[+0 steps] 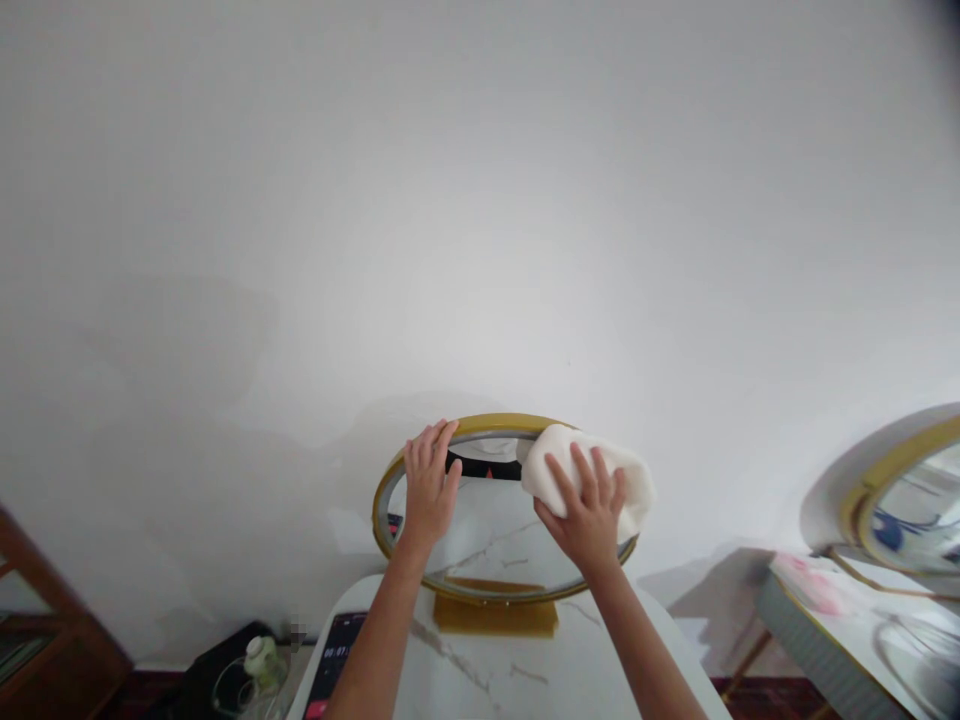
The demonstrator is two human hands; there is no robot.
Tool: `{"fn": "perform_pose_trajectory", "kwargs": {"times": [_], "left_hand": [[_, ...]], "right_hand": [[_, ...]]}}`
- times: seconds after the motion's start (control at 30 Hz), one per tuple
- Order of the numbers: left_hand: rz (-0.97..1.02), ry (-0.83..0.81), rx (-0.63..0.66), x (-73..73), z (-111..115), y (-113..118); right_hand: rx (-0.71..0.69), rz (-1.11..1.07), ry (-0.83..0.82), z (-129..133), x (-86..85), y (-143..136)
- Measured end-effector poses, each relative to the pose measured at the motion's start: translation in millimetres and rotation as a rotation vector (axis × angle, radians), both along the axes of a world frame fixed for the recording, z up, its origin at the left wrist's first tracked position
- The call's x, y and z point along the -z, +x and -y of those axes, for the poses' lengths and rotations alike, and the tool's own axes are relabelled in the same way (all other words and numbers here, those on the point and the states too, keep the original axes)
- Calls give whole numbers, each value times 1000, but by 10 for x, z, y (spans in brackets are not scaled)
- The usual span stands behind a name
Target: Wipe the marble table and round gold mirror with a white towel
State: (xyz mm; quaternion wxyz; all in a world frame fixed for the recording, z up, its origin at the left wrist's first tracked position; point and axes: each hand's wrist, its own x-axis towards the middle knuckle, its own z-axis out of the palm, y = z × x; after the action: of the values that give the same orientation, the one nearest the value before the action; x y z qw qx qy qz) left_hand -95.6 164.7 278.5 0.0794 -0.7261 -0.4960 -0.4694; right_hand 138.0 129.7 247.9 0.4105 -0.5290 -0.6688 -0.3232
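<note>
A round mirror (pixel 487 540) with a gold frame stands on a gold base (pixel 495 617) on a white marble-patterned tabletop (pixel 450 685). My left hand (pixel 429 490) rests on the upper left of the frame, fingers stretched over the rim. On the right side of the mirror, my right hand (pixel 589 510) presses a white cloth (pixel 559 455) against the glass and rim. The fingers of that hand are spread over the cloth, with the thumb at its lower left. The cloth covers the mirror's upper right part.
A phone (pixel 335 655) showing a timer lies at the tabletop's left edge. A pale bottle (pixel 262 660) stands low at the left, near a wooden cabinet (pixel 52 630). At right, a second gold-framed mirror (pixel 870 490) stands on another table (pixel 862 640). A plain wall (pixel 480 250) rises behind.
</note>
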Motion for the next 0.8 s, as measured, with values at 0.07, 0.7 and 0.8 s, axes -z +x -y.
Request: {"fn": "perform_pose_trajectory", "kwargs": {"times": [0.07,0.7,0.8], "left_hand": [[-1,6,-8,3,-6,9],[-44,8,15,-22,36,-15],[-39,-12,20,-53,52,-14]], "right_hand": [[7,-60,-3,14,-5,-10],[-147,328,-45,-97,-413,-556],[-84,227,-32,-84,-342,-389]]}}
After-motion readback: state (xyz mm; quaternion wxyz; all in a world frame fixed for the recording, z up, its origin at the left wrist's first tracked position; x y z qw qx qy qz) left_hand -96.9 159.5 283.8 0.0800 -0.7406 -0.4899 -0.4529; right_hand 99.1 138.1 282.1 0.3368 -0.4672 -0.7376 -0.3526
